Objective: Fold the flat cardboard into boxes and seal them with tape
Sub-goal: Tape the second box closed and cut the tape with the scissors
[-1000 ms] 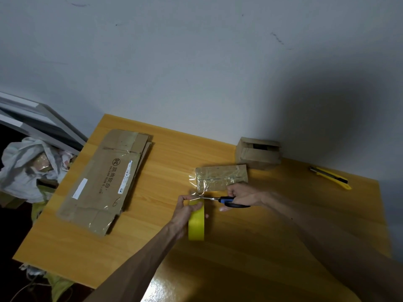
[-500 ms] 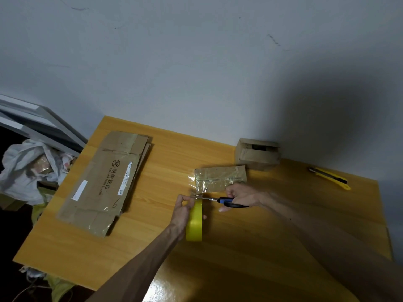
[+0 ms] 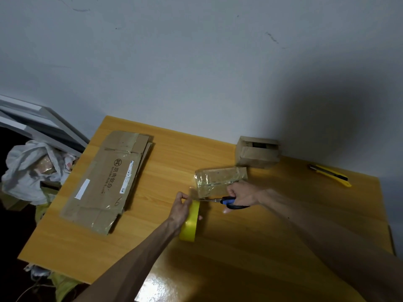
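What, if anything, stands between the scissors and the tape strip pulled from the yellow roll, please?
Nothing visible does. The blue-and-black-handled scissors in the right hand appear to reach the clear tape strip directly, beside the yellow tape roll held by the left hand.

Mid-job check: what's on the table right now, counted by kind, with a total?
Cardboard stack: 1
Taped flat piece: 1
Folded box: 1
Tape roll: 1
Scissors: 1
Knife: 1
Total: 6
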